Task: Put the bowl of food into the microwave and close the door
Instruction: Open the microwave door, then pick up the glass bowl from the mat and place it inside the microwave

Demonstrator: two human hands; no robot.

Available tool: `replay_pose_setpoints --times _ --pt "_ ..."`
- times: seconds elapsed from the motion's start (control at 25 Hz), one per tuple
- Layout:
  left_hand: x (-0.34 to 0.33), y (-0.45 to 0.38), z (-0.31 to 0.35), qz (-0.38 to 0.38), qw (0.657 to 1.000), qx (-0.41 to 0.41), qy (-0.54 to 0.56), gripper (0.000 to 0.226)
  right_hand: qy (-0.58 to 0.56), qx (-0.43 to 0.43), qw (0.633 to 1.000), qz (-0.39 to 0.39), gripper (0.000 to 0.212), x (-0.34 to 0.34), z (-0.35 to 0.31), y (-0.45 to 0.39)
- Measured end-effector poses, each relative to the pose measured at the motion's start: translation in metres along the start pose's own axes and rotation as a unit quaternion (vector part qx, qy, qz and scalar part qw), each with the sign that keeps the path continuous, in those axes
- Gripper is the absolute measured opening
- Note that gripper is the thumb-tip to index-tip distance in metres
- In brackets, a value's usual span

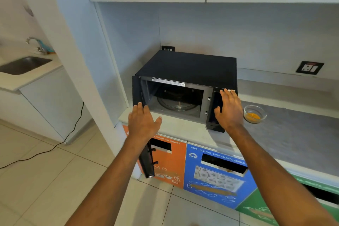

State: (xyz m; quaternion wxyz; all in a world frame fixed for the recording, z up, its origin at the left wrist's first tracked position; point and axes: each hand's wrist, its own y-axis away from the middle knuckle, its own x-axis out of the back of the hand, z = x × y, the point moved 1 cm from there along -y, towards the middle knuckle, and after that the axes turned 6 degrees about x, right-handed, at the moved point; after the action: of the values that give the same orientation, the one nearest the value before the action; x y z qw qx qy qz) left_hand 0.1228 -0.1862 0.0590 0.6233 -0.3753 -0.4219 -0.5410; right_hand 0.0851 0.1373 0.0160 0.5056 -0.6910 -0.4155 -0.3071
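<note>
A black microwave stands on the counter with its door swung wide open to the left, hanging out past the counter edge. The glass turntable inside carries nothing. A small clear glass bowl with yellow-orange food sits on the counter just right of the microwave. My right hand lies flat and open against the control panel, a short way left of the bowl. My left hand hovers open in front of the cavity's lower left corner, above the door, holding nothing.
A grey mat covers the counter to the right. Orange, blue and green waste-bin fronts sit below the counter. A wall socket is at the back right. A sink with a tap is far left; a black cable trails over the floor.
</note>
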Motion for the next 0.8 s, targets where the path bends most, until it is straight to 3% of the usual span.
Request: replay_pose_setpoints --times 0.36,0.8 --pt "0.016 0.000 -0.052 0.066 0.996 0.025 -0.063 0.070 0.016 -0.008 0.999 -0.037 0.074 0.003 -0.002 0.001" --pt "0.008 -0.002 -0.048 0.098 0.989 0.037 -0.109 0.069 0.021 0.001 0.999 -0.050 0.076 0.001 0.003 -0.002"
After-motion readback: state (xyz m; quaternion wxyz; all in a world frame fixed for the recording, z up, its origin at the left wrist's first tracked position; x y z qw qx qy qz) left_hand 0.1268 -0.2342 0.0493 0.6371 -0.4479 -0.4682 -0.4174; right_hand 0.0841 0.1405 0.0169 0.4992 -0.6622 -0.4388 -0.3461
